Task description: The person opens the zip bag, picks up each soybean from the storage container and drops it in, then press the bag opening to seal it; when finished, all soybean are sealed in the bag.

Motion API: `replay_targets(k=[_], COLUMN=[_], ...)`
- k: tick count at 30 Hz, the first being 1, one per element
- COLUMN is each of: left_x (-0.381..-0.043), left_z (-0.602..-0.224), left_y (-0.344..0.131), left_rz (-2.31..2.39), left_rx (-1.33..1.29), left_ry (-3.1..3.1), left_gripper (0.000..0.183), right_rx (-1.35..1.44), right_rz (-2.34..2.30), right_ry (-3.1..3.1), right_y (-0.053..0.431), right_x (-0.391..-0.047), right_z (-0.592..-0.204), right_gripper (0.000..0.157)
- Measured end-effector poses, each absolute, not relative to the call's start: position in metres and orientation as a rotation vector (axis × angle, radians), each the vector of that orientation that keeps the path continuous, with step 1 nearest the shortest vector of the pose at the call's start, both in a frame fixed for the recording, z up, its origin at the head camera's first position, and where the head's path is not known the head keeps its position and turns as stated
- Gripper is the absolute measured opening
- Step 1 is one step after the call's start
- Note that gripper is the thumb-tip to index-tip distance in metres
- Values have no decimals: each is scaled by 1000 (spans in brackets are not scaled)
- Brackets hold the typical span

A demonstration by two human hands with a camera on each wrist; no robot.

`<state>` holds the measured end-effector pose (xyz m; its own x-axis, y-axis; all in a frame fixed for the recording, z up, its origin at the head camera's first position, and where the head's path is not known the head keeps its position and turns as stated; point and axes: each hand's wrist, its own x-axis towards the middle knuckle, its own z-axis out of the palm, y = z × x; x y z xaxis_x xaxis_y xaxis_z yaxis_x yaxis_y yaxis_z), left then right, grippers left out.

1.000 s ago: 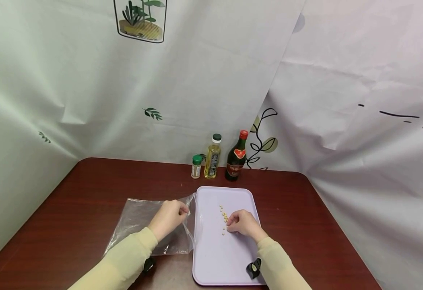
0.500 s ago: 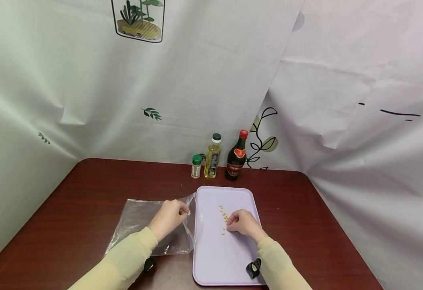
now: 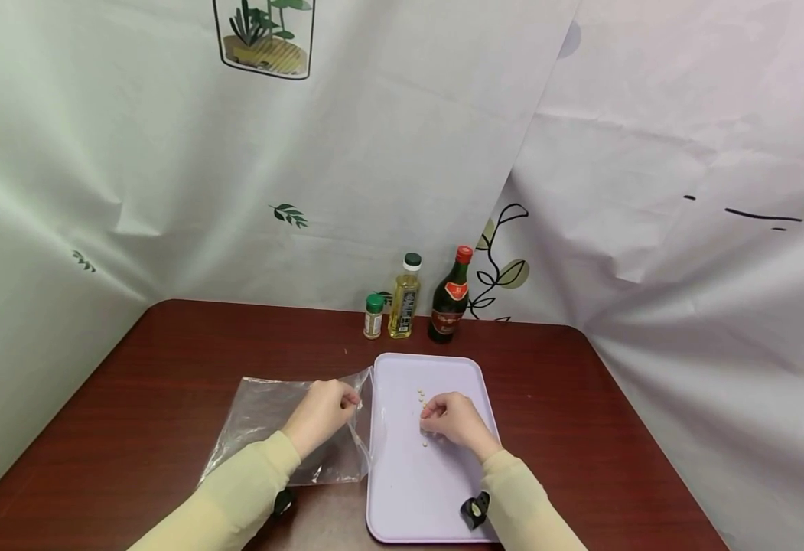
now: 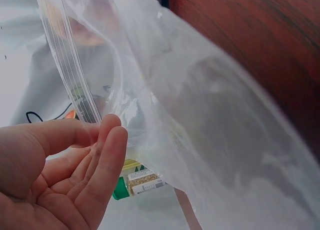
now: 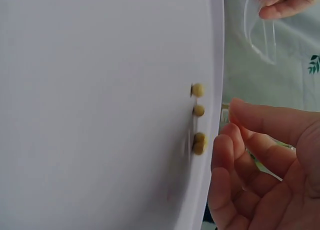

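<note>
A clear plastic zip bag [image 3: 257, 409] lies on the left of the table. My left hand [image 3: 322, 417] pinches it by its raised mouth edge, and the zip lines [image 4: 70, 50] show in the left wrist view. Over the lilac tray [image 3: 402, 497] is my right hand [image 3: 458, 422], thumb and fingertips drawn close together. I cannot tell whether a bean is between them. Small round yellow beans, like soybeans [image 5: 198, 110], sit on the tray right beside these fingertips. In the head view the hand hides part of their row; one bean [image 3: 425, 444] shows below it.
Behind the tray stand a green-capped spice jar [image 3: 372, 316], a bottle of yellow oil [image 3: 404, 302] and a dark bottle with a red cap [image 3: 448, 298]. The bag's mouth edge meets the tray's left rim. A patterned white cloth [image 3: 374, 153] hangs behind the table.
My right hand has shifted slightly left and up on the tray, now covering beans that showed before. The left hand and the bag stay as they were.
</note>
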<state>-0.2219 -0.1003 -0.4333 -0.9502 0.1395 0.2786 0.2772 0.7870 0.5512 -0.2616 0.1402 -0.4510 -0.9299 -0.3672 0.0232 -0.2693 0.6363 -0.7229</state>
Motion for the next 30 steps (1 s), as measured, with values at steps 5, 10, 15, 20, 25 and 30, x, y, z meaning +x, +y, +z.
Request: replay_targets(k=[5, 10, 15, 20, 25, 30], left_x=[-222, -222, -223, -224, -225, -226], left_z=[-433, -434, -433, -431, -430, -433], left_y=[-99, -98, -97, -98, -97, -95], left_rz=[-894, -894, -897, -899, -903, -907], left_rx=[-331, -335, -334, -333, -354, -373], left_ry=[-2754, -2758, -2767, -2753, -2734, -2724], left_gripper=[12, 12, 12, 13, 13, 12], right_rx=[-582, -666, -743, -831, -877, -862], right_rz=[-1225, -1227, -1168, -1151, -1102, -1085], right_ry=[2728, 2723, 2745, 2740, 2741, 2723], right_y=[132, 124, 113, 104, 96, 92], right_x=[-261, -257, -254, -251, -248, -249], right_z=[-451, -449, -447, -445, -444, -443], right_gripper=[4, 4, 4, 4, 4, 3])
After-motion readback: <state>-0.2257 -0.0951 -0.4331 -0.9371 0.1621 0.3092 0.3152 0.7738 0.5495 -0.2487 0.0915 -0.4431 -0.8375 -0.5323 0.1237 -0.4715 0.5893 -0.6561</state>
